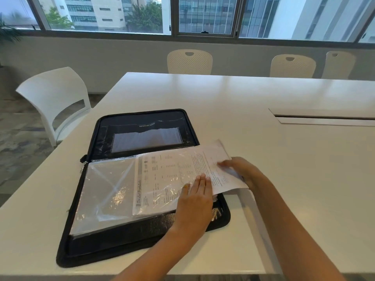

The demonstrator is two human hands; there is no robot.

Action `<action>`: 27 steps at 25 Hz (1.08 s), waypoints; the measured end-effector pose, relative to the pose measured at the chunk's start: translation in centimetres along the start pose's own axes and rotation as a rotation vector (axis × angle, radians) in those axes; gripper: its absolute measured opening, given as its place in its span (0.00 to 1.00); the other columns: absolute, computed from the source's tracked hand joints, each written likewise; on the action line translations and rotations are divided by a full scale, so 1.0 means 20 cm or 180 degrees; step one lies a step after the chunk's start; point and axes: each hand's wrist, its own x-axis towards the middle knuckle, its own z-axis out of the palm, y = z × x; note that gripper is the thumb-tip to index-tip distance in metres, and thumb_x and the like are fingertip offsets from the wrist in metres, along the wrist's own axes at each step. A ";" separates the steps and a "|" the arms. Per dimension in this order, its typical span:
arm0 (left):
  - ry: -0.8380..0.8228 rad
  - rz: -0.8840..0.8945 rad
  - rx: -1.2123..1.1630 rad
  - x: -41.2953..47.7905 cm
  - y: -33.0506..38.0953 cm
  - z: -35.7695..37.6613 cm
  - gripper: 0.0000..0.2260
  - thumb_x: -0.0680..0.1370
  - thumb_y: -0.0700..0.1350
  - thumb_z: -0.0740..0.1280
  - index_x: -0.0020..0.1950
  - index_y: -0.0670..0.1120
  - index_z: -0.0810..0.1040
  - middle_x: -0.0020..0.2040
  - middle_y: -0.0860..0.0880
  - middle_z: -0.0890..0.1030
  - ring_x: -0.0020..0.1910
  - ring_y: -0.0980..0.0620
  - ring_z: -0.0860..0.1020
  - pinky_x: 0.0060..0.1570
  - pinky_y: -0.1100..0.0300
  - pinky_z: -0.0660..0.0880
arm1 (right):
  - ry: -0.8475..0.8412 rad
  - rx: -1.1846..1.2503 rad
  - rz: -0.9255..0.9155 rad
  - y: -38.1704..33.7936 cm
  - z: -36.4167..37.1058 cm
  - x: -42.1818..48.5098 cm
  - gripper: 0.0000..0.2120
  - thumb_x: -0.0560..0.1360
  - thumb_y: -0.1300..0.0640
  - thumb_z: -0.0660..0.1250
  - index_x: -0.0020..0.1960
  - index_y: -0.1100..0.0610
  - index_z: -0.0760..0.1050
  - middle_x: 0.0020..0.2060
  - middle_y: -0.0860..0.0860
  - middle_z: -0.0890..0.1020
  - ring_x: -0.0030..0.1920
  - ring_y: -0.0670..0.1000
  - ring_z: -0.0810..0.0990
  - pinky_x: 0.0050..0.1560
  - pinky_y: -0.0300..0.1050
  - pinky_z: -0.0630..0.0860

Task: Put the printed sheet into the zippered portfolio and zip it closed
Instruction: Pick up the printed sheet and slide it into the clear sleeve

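White mtg-room table [263, 94], windows behind. Black zippered portfolio [142, 238] lies open at near-left corner. White printed sheet [205, 163] is abt half inside its clear plastic sleeve [105, 191], long axis running left-right, free end sticking out right. R hand [241, 171] pinches that end; L hand [194, 201] flat, fingers extended, pressing sleeve. I'd say push goes leftward, R hand nearer.

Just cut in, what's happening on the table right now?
A person is sliding the printed sheet into a clear sleeve of the open black portfolio on the white table. The left hand presses the sleeve flat; the right hand feeds the sheet's outer end. It is partly in; the portfolio is unzipped.
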 end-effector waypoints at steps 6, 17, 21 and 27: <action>0.0058 0.0002 -0.0002 -0.01 0.00 0.01 0.26 0.68 0.48 0.77 0.64 0.40 0.78 0.61 0.41 0.80 0.60 0.45 0.79 0.54 0.47 0.78 | 0.1656 -0.0567 -0.0707 0.11 -0.06 -0.05 0.05 0.73 0.63 0.69 0.48 0.58 0.83 0.45 0.56 0.85 0.43 0.52 0.82 0.46 0.49 0.81; -0.0052 -0.0051 0.0020 0.00 0.01 0.04 0.28 0.67 0.49 0.78 0.63 0.40 0.78 0.62 0.42 0.80 0.60 0.46 0.79 0.54 0.46 0.78 | 0.1289 -0.1059 -0.0912 0.02 0.22 -0.08 0.08 0.73 0.63 0.65 0.45 0.57 0.84 0.39 0.50 0.83 0.39 0.48 0.81 0.43 0.48 0.82; -0.0160 0.0006 -0.0029 -0.01 0.00 0.04 0.29 0.69 0.48 0.77 0.66 0.40 0.76 0.64 0.42 0.78 0.64 0.46 0.77 0.59 0.44 0.75 | 0.0963 -0.1077 -0.0631 -0.04 0.31 -0.10 0.08 0.73 0.61 0.65 0.43 0.57 0.83 0.36 0.48 0.81 0.39 0.46 0.78 0.35 0.38 0.71; -0.0076 0.0087 0.0016 -0.02 0.00 0.05 0.30 0.67 0.52 0.77 0.65 0.40 0.77 0.63 0.41 0.79 0.63 0.45 0.77 0.59 0.45 0.76 | 0.0609 -0.1099 -0.0058 -0.15 0.40 -0.14 0.04 0.72 0.58 0.66 0.41 0.58 0.75 0.38 0.51 0.76 0.37 0.48 0.73 0.33 0.41 0.68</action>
